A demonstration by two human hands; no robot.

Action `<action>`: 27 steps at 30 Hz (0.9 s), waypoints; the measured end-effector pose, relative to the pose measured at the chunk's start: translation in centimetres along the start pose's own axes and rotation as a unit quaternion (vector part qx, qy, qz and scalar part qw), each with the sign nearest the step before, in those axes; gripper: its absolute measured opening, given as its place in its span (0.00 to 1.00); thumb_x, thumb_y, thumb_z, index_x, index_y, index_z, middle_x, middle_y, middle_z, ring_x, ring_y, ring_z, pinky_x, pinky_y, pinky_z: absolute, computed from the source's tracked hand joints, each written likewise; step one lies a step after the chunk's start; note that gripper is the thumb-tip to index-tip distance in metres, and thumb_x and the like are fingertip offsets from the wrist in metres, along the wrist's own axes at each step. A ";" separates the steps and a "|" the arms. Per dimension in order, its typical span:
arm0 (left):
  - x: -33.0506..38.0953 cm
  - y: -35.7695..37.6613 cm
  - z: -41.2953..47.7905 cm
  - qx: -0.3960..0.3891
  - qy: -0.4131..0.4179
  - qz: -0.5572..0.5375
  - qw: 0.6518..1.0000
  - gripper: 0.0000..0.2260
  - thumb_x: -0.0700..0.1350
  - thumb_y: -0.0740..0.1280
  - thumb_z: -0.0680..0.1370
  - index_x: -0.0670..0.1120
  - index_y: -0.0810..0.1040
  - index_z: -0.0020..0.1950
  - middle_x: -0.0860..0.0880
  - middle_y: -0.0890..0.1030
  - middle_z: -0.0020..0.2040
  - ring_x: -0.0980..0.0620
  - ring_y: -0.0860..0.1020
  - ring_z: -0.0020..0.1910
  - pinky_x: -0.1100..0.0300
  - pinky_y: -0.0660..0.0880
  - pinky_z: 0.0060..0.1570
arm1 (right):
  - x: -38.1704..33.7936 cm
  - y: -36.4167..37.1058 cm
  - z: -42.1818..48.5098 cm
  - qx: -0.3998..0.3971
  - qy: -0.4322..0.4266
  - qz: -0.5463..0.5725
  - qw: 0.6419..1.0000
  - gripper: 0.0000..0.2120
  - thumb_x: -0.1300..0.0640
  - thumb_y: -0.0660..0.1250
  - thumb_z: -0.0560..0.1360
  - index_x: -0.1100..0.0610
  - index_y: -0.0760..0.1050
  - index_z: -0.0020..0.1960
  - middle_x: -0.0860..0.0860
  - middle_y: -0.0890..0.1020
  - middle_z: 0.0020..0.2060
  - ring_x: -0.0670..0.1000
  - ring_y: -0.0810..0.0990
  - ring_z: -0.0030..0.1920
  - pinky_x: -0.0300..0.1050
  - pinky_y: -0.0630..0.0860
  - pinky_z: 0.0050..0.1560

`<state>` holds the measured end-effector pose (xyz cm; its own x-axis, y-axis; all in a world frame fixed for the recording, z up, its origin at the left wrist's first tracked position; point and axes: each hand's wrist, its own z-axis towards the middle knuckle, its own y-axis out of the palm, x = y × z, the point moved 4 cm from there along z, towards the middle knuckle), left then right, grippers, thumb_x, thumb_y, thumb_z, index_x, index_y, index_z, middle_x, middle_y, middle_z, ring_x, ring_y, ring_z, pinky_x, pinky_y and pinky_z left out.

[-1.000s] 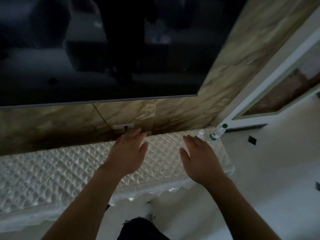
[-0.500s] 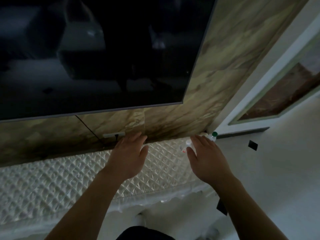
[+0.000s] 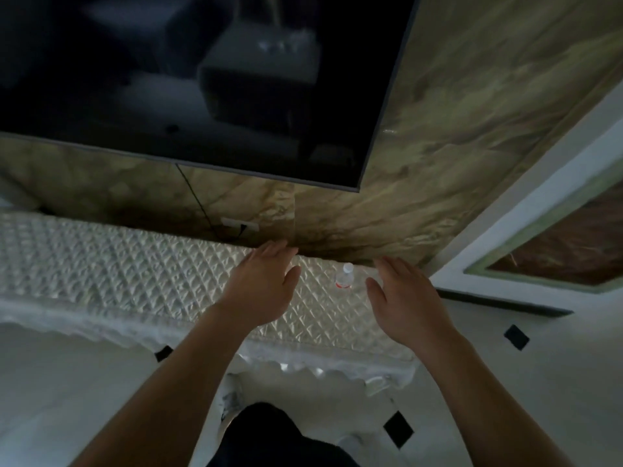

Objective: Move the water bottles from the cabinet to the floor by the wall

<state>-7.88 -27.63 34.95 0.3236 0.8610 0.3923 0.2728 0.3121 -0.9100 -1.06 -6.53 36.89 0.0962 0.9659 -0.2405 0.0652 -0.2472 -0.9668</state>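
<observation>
Both hands open and empty, left hand [image 3: 261,284] and right hand [image 3: 403,298] flanking the small clear plastic water bottle with red label [image 3: 344,276] upright at the quilted white cabinet top's [image 3: 101,264] far right: easily toppled by a hasty sideways swipe in dim light.

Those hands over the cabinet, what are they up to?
A person is reaching with both hands over a cabinet covered by a quilted cloth, under a wall-mounted TV. One small bottle with a white cap stands upright on the cloth near the wall. It sits between the left hand and the right hand. Both hands are open and neither touches it yet.
</observation>
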 end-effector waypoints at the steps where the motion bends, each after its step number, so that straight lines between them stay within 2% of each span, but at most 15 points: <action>1: 0.6 0.3 -0.4 0.001 -0.006 0.000 1.000 0.22 0.54 0.53 0.82 0.50 0.62 0.76 0.49 0.61 0.77 0.50 0.57 0.76 0.53 0.55 0.74 | 0.6 -0.1 -0.2 -0.006 -0.008 0.001 1.000 0.21 0.48 0.55 0.80 0.58 0.67 0.69 0.53 0.75 0.62 0.54 0.72 0.62 0.49 0.66 0.62; 8: 3.7 1.7 -0.9 0.019 -0.026 0.002 0.999 0.22 0.53 0.53 0.82 0.49 0.63 0.75 0.49 0.65 0.76 0.51 0.62 0.74 0.51 0.60 0.73 | 3.4 -0.7 -0.1 -0.026 -0.048 0.017 0.998 0.20 0.50 0.56 0.81 0.59 0.68 0.68 0.54 0.74 0.63 0.54 0.71 0.63 0.49 0.66 0.63; 14: 4.2 2.8 1.3 0.025 -0.032 0.003 0.999 0.23 0.54 0.53 0.82 0.49 0.61 0.76 0.50 0.63 0.76 0.52 0.60 0.75 0.54 0.57 0.73 | 5.4 0.1 2.4 -0.028 -0.053 0.016 0.998 0.19 0.50 0.57 0.80 0.59 0.69 0.67 0.55 0.75 0.62 0.56 0.72 0.62 0.52 0.68 0.64; 27: 4.7 3.9 6.7 0.009 -0.039 0.000 0.999 0.23 0.55 0.52 0.82 0.50 0.61 0.76 0.49 0.62 0.77 0.51 0.58 0.76 0.52 0.56 0.74 | 9.0 0.9 6.6 -0.055 -0.037 -0.002 0.998 0.24 0.46 0.52 0.81 0.56 0.63 0.73 0.53 0.70 0.70 0.54 0.66 0.70 0.51 0.63 0.70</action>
<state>-11.39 -19.67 32.36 0.2509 0.8895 0.3818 0.2555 0.3195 -0.9125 -6.72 2.43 33.26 0.0222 0.9687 -0.2470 0.1736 -0.2471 -0.9533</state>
